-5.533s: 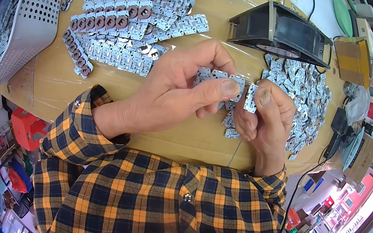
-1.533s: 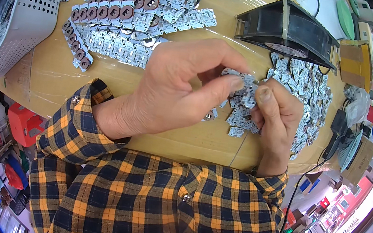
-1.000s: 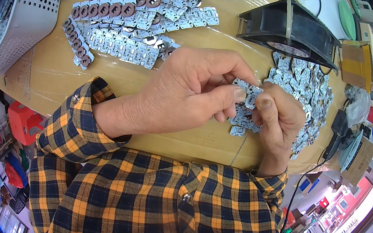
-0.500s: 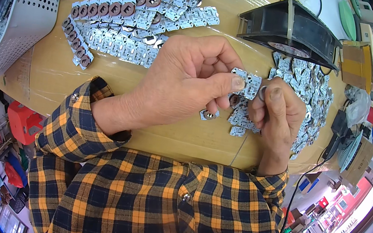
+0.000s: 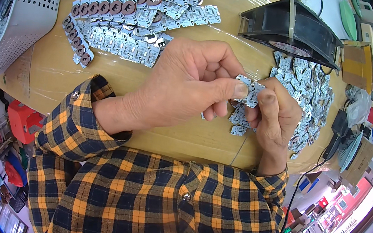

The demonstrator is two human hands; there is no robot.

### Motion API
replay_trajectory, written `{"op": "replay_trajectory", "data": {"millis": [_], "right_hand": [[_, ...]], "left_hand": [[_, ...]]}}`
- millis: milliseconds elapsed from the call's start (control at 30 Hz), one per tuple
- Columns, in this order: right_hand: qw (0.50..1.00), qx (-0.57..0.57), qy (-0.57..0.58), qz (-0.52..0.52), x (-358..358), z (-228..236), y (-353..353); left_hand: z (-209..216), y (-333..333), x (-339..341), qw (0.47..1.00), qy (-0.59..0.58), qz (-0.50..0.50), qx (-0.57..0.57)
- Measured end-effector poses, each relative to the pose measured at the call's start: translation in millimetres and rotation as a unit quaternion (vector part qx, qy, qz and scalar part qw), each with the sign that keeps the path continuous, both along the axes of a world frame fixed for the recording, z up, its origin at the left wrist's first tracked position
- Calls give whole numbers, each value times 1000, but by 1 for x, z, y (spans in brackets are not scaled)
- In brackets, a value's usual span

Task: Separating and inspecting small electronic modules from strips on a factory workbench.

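Observation:
A short piece of white circuit board (image 5: pixel 251 94) is held up between my two hands, over the table. Thumb and fingers of my left hand (image 5: pixel 195 82) pinch its left end. The right end sits between the thumb and bent forefinger of my right hand (image 5: pixel 278 107), so both hands are closed on the same piece. Just below my fingers lie a few loose small boards (image 5: pixel 238 130), partly covered by the hands. To the right of my right hand spreads a heap of separated small boards (image 5: pixel 311 97).
At the upper left lie joined board strips (image 5: pixel 125 45), several with round brown coin-cell holders (image 5: pixel 103 7). A white perforated basket (image 5: pixel 36 7) stands at the left edge. A black fan (image 5: pixel 292 29) sits at the back right, beside a cardboard box (image 5: pixel 357 66). A black cable hangs at right.
My right hand has shifted up and its thumb and forefinger now grip the board's right end. The board has tilted a little; my left hand has barely moved.

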State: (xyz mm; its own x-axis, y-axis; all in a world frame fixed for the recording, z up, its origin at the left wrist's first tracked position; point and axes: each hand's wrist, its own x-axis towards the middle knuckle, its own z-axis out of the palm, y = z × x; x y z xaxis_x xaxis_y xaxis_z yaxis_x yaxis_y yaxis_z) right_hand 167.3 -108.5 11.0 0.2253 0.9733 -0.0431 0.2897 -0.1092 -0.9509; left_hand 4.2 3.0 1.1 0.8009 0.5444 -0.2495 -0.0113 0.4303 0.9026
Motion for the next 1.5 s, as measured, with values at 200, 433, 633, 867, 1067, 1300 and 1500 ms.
{"op": "replay_trajectory", "data": {"millis": [200,433,633,867,1067,1300,1500], "right_hand": [[979,-56,196,-10,2,4,-1],[900,-38,434,-19,3,-4,5],[966,-55,241,-76,-1,-4,5],[957,-41,286,-27,-1,-7,5],[945,-48,323,-28,-1,-5,5],[955,-30,294,-38,-6,-6,7],[976,-53,197,-70,0,0,4]], "left_hand": [[-3,2,0,998,-37,-7,-43],[-6,-1,0,994,-109,11,6],[-8,-3,-1,964,-85,51,246],[-11,-5,0,917,-56,84,386],[-10,-5,0,904,-50,95,415],[-11,-1,1,918,-74,92,380],[-11,-1,2,915,-72,63,392]]}}
